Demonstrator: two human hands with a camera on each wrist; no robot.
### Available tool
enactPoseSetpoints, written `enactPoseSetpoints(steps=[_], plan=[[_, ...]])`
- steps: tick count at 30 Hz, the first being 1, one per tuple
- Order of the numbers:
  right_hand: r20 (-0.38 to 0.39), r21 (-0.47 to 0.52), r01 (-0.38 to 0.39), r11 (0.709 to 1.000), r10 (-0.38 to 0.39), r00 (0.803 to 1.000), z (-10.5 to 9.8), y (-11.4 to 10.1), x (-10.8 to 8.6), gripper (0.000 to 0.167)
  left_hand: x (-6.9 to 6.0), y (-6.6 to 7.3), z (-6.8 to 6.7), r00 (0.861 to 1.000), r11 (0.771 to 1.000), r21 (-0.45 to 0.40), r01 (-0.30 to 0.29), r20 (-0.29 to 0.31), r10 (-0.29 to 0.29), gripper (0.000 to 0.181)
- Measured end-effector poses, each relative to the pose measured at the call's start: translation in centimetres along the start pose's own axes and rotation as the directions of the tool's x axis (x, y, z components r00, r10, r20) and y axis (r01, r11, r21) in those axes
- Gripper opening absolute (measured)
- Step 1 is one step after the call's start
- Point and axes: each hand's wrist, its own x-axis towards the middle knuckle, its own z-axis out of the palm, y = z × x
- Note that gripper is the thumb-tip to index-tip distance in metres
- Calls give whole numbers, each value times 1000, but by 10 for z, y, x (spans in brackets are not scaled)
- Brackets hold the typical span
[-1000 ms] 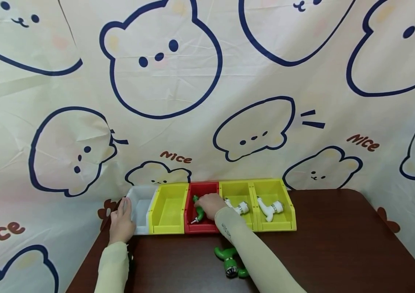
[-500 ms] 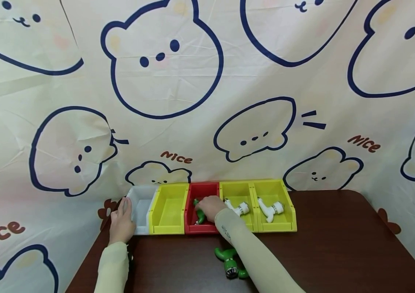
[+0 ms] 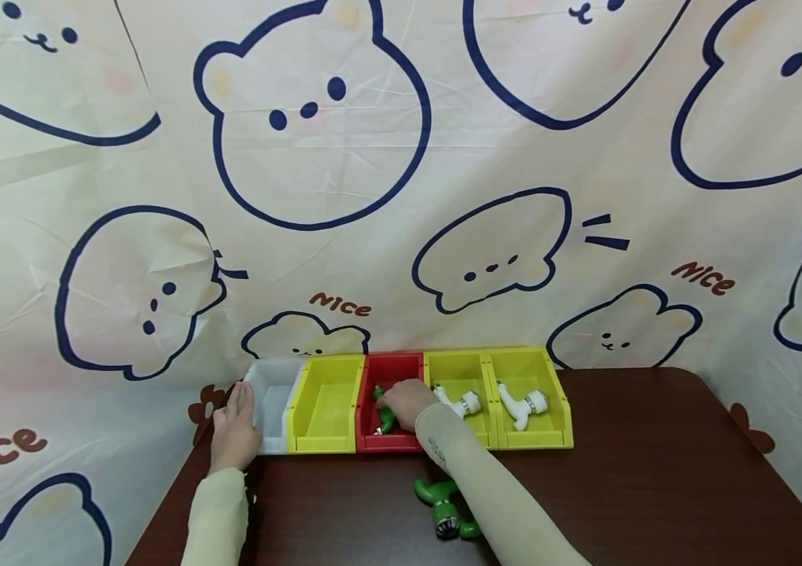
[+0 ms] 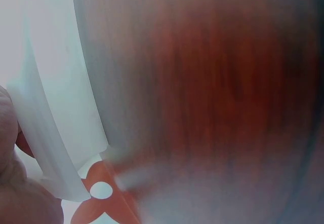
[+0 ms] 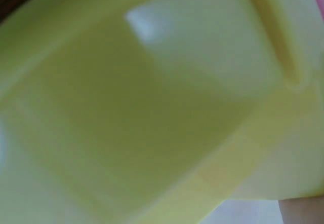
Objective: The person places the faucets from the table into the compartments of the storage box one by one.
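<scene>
Leftmost, the left hand (image 3: 236,428) rests on the outer wall of the white bin (image 3: 275,401), fingers fairly straight rather than curled; if that steadying touch slackens, the row of bins could slide or skew under a pull from the other side. Next comes a yellow bin (image 3: 326,401), then the red bin (image 3: 394,363), inside which lies the green tap (image 3: 387,420). The right hand (image 3: 410,399) reaches in from the right, its bent fingers seeming to pinch the tap's middle, though the thumb is hidden. As the piece is curved and looks smooth, it could roll in that grip, or its ends could catch the bin wall. Further right, the sleeve (image 3: 486,479) passes just beside another green tap (image 3: 446,515) on the table, so a low backward sweep might knock it.

As for direction, the held tap's long axis runs roughly front to back, its far end leaning slightly left and its small metallic tip (image 3: 377,431) pointing toward the person and a little left. To the right, two white taps (image 3: 524,405) lie in separate yellow compartments.
</scene>
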Motion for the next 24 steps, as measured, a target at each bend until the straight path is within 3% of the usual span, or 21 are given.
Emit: enactPoseSetpoints(steps=[16, 24], plan=[[56, -13, 11, 1000, -10, 998, 1, 0, -2, 49, 1, -2, 4, 1000, 1000, -1, -1, -2, 1, 89], [-13, 162, 38, 986, -36, 999, -9, 17, -16, 48, 0, -2, 2, 1000, 1000, -9, -5, -11, 5, 89]])
